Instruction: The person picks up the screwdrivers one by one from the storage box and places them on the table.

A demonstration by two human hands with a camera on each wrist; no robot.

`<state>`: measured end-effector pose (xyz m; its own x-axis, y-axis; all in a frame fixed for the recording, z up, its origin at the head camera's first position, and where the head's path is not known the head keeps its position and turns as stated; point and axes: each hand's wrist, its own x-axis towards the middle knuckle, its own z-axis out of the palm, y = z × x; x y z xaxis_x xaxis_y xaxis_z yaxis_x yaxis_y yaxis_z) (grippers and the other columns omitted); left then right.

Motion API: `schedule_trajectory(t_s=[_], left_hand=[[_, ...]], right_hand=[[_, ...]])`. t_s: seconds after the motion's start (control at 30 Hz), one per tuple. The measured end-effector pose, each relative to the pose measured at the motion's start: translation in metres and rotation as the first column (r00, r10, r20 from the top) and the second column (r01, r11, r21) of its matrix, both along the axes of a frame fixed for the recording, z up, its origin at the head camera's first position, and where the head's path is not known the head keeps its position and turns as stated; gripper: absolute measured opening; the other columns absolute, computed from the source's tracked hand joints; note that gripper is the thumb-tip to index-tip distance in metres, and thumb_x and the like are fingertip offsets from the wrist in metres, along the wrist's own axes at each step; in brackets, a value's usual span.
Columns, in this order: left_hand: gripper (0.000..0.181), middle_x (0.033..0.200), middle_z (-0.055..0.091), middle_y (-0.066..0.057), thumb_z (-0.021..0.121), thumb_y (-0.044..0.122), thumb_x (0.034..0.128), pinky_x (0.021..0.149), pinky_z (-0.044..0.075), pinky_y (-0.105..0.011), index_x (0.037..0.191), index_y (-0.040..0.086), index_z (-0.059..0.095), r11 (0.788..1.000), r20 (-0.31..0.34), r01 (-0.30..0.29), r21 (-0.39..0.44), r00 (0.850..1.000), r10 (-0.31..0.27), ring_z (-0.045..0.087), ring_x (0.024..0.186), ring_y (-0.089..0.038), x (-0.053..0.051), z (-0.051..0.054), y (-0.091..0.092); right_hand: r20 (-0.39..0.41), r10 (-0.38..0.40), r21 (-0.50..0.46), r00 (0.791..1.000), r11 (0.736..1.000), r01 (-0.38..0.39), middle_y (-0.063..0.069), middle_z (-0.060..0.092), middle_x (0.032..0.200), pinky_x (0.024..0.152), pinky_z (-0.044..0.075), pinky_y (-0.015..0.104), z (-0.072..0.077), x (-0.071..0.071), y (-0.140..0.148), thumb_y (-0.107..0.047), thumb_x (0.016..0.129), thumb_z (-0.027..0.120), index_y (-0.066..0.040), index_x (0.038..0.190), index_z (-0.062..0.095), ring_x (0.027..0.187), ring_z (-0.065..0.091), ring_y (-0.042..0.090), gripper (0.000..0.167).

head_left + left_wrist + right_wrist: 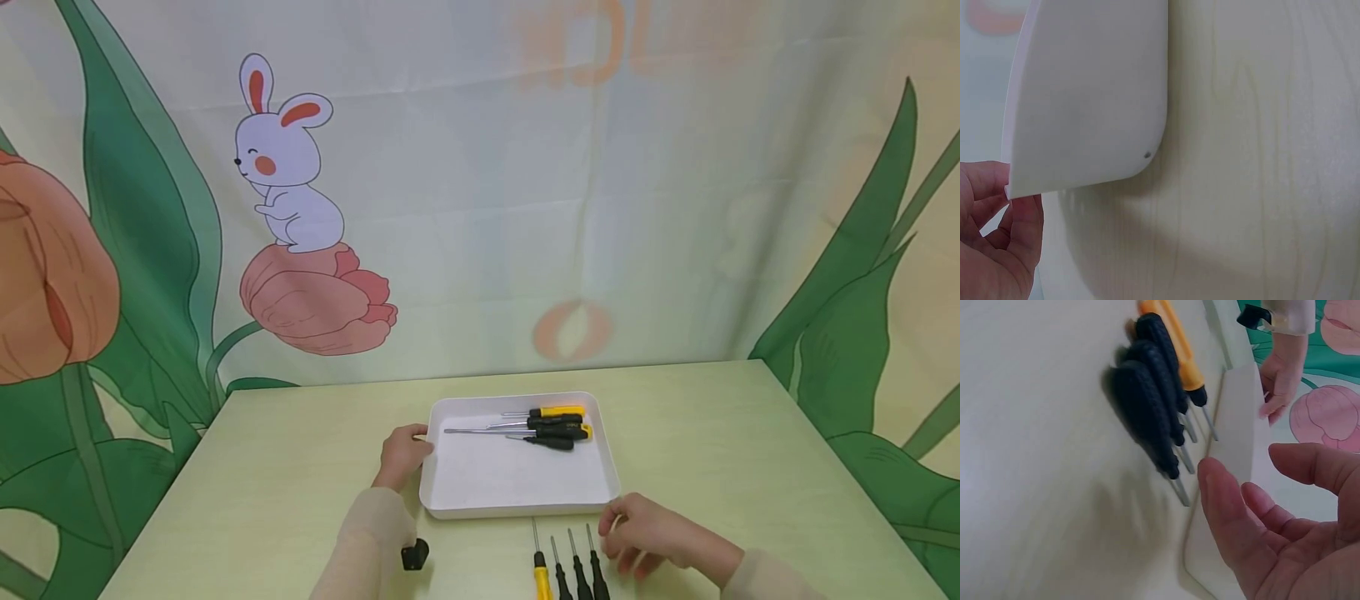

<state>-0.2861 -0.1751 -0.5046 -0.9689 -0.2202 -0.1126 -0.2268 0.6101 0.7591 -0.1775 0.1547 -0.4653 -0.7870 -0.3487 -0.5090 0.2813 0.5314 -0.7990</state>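
Observation:
In the head view a white tray [517, 511] holds several screwdrivers [555, 432], black and yellow-black, lying crosswise near its back right. My left hand [403, 458] pinches the tray's left rim; the left wrist view shows thumb and fingers at the rim's edge beside the tray's pale outer wall [1091, 100]. By the front right corner of the tray is my right hand [651, 533], fingers loosely bent and holding nothing. Just left of it, a yellow-handled screwdriver [542, 575] and 3 black-handled screwdrivers [580, 575] lie in a row, tips toward the tray.
A pale wood-grain table [300, 467] carries everything. Behind it hangs a printed cloth [480, 208] with a rabbit, tulips and leaves. A black device [415, 554] sits at the left wrist.

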Motion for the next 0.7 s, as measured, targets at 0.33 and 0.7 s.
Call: schedule_trajectory(t_s=[0.33, 0.7], left_hand=[[0.034, 0.09, 0.065, -0.016, 0.056, 0.003, 0.0737, 0.058, 0.049, -0.025, 0.107, -0.002, 0.061, 1.0, -0.009, 0.001, 0.008, 1.0, -0.001, 0.06, 0.07, -0.017, 0.003, 0.004, 0.001], [0.033, 0.09, 0.065, -0.016, 0.056, 0.004, 0.0748, 0.058, 0.047, -0.025, 0.107, 0.0, 0.061, 1.0, 0.004, -0.005, 0.01, 1.0, 0.005, 0.059, 0.072, -0.018, 0.001, 0.001, 0.0]], right_hand=[[-0.142, -0.011, -0.048, 0.99, 0.999, 0.004, 0.006, 0.06, 0.074, 0.049, 0.048, 0.028, 0.016, -0.021, -0.004, -0.011, 0.078, 0.058, 0.002, 0.093, 0.053, 0.059, 0.058, 0.015, 0.021], [-0.497, 0.048, 0.142, 0.866, 0.989, 0.027, 0.012, 0.06, 0.111, 0.086, 0.044, 0.044, 0.014, -0.042, -0.019, -0.014, 0.08, 0.061, -0.002, 0.111, 0.057, 0.103, 0.053, 0.029, 0.034]])
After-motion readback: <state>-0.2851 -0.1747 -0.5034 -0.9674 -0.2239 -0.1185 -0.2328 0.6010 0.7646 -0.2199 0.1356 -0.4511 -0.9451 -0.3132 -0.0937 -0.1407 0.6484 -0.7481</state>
